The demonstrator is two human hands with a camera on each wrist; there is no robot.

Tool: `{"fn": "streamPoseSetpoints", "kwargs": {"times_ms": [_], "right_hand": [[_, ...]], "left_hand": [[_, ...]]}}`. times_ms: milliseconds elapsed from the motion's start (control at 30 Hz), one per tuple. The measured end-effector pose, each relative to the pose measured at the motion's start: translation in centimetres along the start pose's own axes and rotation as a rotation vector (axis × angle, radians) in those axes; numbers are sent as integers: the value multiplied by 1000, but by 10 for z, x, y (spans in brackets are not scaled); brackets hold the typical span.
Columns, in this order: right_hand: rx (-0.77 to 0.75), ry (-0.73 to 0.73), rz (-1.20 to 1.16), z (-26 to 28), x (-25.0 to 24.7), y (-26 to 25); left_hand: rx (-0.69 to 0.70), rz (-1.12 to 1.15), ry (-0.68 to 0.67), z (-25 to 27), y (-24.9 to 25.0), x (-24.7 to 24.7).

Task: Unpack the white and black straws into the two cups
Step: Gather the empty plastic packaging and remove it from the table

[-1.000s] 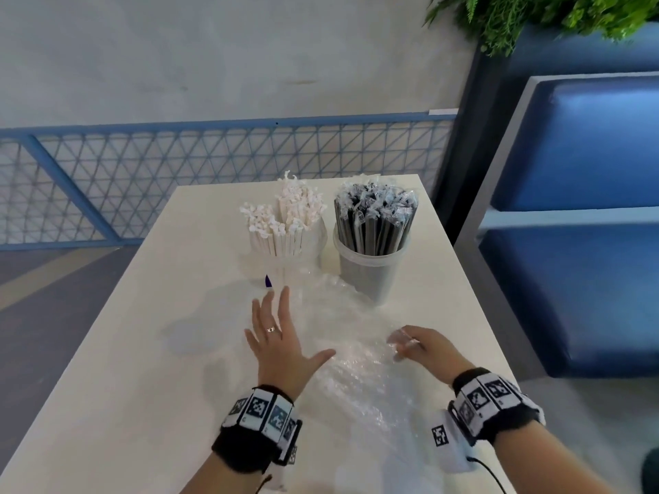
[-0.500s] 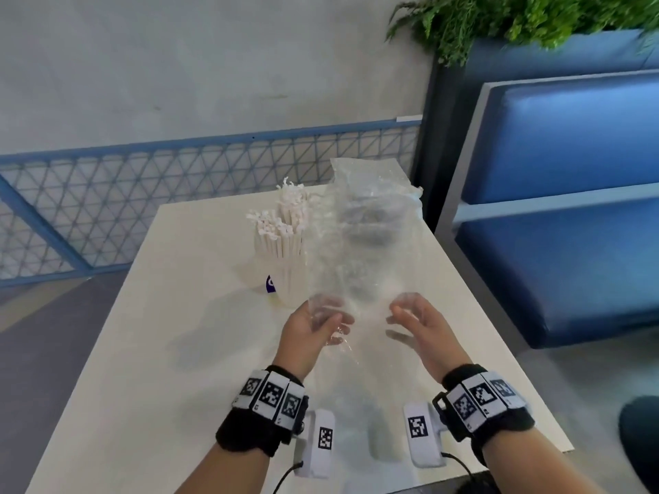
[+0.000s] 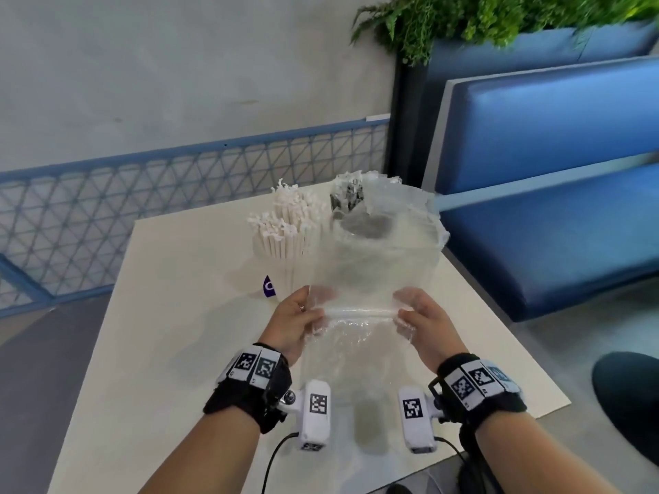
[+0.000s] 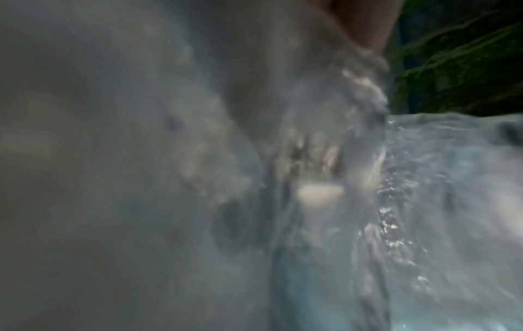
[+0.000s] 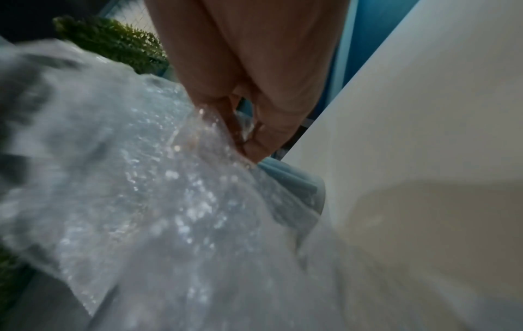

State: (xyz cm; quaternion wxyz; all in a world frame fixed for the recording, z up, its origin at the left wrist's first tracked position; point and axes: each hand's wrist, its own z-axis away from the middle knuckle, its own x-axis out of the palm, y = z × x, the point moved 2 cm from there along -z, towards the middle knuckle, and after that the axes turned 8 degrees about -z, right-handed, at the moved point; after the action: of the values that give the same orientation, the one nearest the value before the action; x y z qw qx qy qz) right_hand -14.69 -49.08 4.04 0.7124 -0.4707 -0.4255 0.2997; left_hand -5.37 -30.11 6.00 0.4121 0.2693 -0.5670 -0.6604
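A clear plastic bag (image 3: 371, 265) is held up above the white table (image 3: 171, 344), folded across its middle. My left hand (image 3: 303, 315) pinches the fold's left end and my right hand (image 3: 410, 315) pinches its right end. In the right wrist view, fingers (image 5: 254, 143) clamp the crinkled plastic bag (image 5: 158, 201). The left wrist view is filled by blurred plastic (image 4: 311, 179). White straws (image 3: 285, 222) stand in a cup at the table's far side. Black straws (image 3: 347, 196) in the second cup show partly behind the bag.
A blue bench seat (image 3: 556, 208) stands to the right of the table. A planter with green leaves (image 3: 481, 19) sits behind it. A blue mesh railing (image 3: 142, 187) runs along the far side. A small purple label (image 3: 269, 287) lies by the white straws.
The bag lay flat on the table a second ago. Both hands have lifted it, moved apart and now pinch a fold stretched between them.
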Motion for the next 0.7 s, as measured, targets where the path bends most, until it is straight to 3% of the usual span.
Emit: {"fn": "streamPoseSetpoints", "kwargs": {"times_ms": [133,300,367,467,600,700], "right_hand": [[107,173,66,4,-12,0],[58,95,-195,12,-20,-19],[-15,105,-153,16,-18,-22],[-96,181,23,16,-30,-27],[131,-50,21,14,-66,-26],[29,-112,252,24,-87,-33]], "left_hand": [[-169,109,-7,0,-1,0],[-314,-82,-165,4,2,7],[-187,-282,-161,4,2,18],[79,-449,-15,-9,1,28],[279,-476,37,-18,8,56],[312,-534,13,-22,6,89]]}}
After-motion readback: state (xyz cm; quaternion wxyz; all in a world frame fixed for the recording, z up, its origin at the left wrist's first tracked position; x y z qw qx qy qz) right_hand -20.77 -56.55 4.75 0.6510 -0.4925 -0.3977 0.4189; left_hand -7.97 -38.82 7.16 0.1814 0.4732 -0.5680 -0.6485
